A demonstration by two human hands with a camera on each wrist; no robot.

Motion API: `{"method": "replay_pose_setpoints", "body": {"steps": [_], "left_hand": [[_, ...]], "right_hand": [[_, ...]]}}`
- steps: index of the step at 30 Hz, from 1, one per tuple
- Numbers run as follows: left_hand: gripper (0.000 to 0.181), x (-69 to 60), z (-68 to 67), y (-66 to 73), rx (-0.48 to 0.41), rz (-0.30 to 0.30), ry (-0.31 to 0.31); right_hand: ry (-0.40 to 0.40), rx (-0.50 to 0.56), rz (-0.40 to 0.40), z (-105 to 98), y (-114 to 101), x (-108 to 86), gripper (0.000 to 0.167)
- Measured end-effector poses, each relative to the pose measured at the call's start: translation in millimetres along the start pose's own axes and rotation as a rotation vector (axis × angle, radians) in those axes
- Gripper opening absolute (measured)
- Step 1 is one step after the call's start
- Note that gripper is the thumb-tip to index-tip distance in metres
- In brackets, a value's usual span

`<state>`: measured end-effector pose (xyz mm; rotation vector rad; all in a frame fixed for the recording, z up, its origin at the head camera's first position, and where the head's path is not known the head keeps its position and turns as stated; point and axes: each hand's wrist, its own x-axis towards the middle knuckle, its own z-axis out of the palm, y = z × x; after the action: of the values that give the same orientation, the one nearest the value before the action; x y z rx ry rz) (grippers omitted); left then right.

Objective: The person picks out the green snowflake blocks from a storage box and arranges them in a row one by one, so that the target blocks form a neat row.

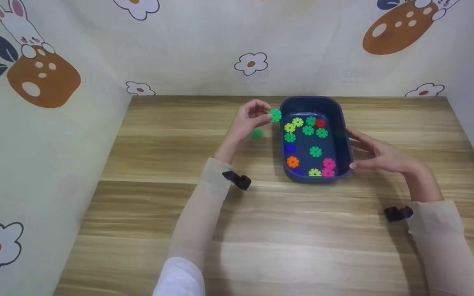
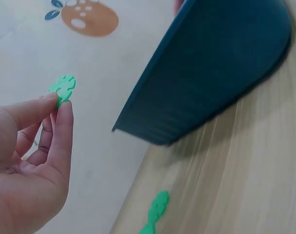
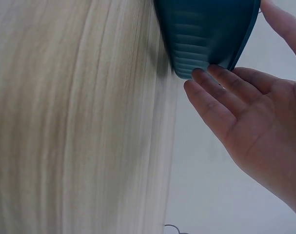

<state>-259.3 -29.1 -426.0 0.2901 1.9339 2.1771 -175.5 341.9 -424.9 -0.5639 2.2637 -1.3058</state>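
The left hand [image 1: 244, 122] pinched a green disc [image 1: 275, 115] by the left rim of the tray [image 1: 337, 119]; the relaxed right hand [image 1: 383, 156] touched its right wall.

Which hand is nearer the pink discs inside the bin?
Right. The right hand touches the bin beside the pink discs; the left hand is beyond the opposite rim, pinching a green disc.
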Motion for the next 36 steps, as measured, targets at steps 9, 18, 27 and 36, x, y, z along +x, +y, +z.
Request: {"method": "replay_pose_setpoints", "body": {"steps": [9,18,27,36], "left_hand": [[0.017,-4.9,-33.2,-10.6,-0.006,-0.025,0.107],[0.024,-10.2,-60.4,-22.8,0.104,-0.091,0.194],[0.024,-14.6,-79.0,-36.6,0.226,-0.117,0.260],[0.025,-19.2,-87.7,-42.3,0.247,-0.175,0.285]], "right_hand": [[-0.006,0.009,0.000,-0.5,-0.3,1.0,0.093],[-0.014,0.006,0.007,-1.7,-1.0,1.2,0.093],[-0.008,0.000,0.015,-1.5,-1.2,1.1,0.093],[-0.011,0.036,-0.015,0.0,-0.3,0.7,0.094]]}}
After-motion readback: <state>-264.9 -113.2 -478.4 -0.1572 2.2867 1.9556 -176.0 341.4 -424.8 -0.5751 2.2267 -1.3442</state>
